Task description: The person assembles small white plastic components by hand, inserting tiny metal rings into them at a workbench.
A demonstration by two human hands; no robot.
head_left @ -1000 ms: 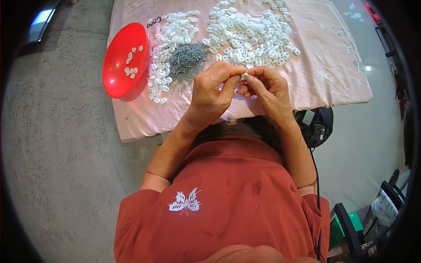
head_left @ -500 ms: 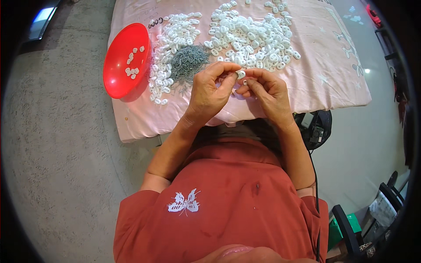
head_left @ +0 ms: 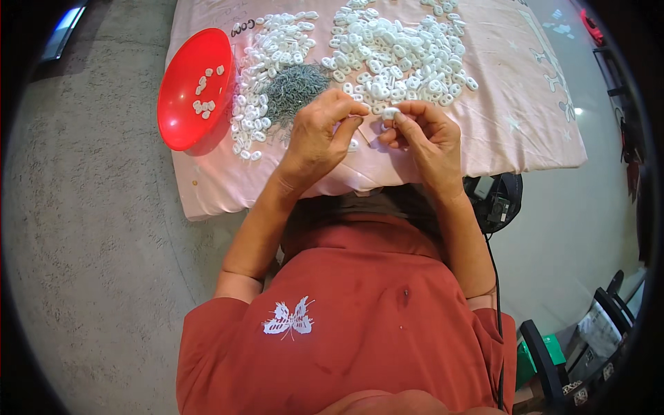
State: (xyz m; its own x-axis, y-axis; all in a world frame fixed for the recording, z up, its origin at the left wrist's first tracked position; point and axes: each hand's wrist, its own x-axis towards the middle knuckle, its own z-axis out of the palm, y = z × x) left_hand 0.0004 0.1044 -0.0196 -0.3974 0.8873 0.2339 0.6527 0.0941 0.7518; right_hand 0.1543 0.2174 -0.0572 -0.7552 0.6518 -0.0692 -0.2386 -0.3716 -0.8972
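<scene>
Between the thumb and fingers of my right hand (head_left: pixel 432 142) is a small white oval plastic piece (head_left: pixel 391 113); another bit of white shows below it, partly hidden by the fingers. My left hand (head_left: pixel 319 135) is just to the left, apart from that piece, its thumb and forefinger bent toward each other. Whatever they pinch, if anything, is too small to make out. Beyond the left hand lies a heap of thin grey metal pins (head_left: pixel 297 90), perhaps nails or screws. A large pile of white oval pieces with holes (head_left: pixel 401 52) spreads past both hands.
A red bowl (head_left: pixel 176 97) at the table's left edge holds several small white pieces. Next to it runs a second strip of white oval pieces (head_left: pixel 250 114). Pink cloth (head_left: pixel 512 149) covers the table. A black bag-like object (head_left: pixel 501 207) sits below the near right edge.
My hands have drawn apart, the left moving left and away from the white piece. That piece stays in my right hand, now turned flatter. The whole view has shifted slightly.
</scene>
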